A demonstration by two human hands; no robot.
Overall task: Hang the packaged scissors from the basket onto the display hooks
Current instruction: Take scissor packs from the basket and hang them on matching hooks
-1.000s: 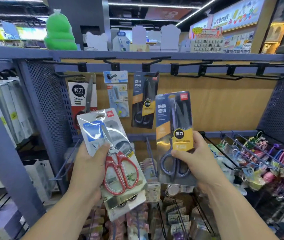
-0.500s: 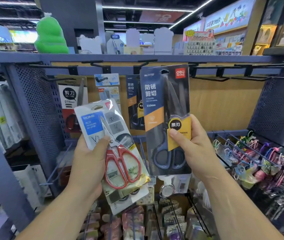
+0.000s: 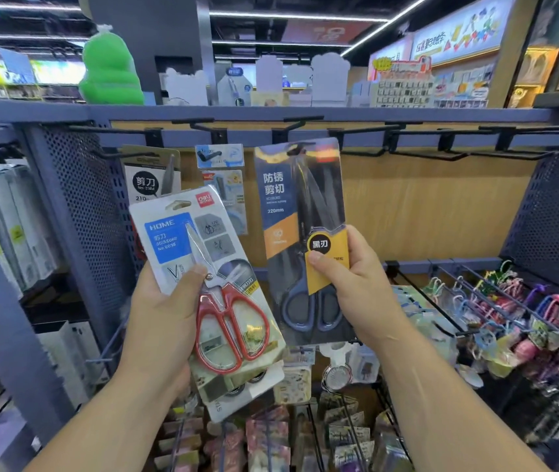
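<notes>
Dark blister pack of black-blade scissors (image 3: 291, 206) has gone further in toward the rack since 0.5 s ago. A black display hook (image 3: 297, 149) now shows at its hang hole, at the top edge.

Right hand (image 3: 349, 294) pinches that pack low on the right, thumb on the yellow label. Print reads "防锈剪切", "220mm", "黑刀".

Left of the dark pack, tilted: white card pack of red-handled scissors (image 3: 217, 240), with a red "deli" logo and a blue "HOME / 剪刀 / SCISSORS" panel. Left hand (image 3: 165, 311) grips it, thumb across the front, with another card stacked behind.

Further left, already hung: grey pack (image 3: 150, 175) reading "剪刀", partly hidden by the white card. A small pale-blue pack (image 3: 222, 165) hangs just left of the dark pack. Lower right: colourful keychains (image 3: 509, 311) on wire hooks.
</notes>
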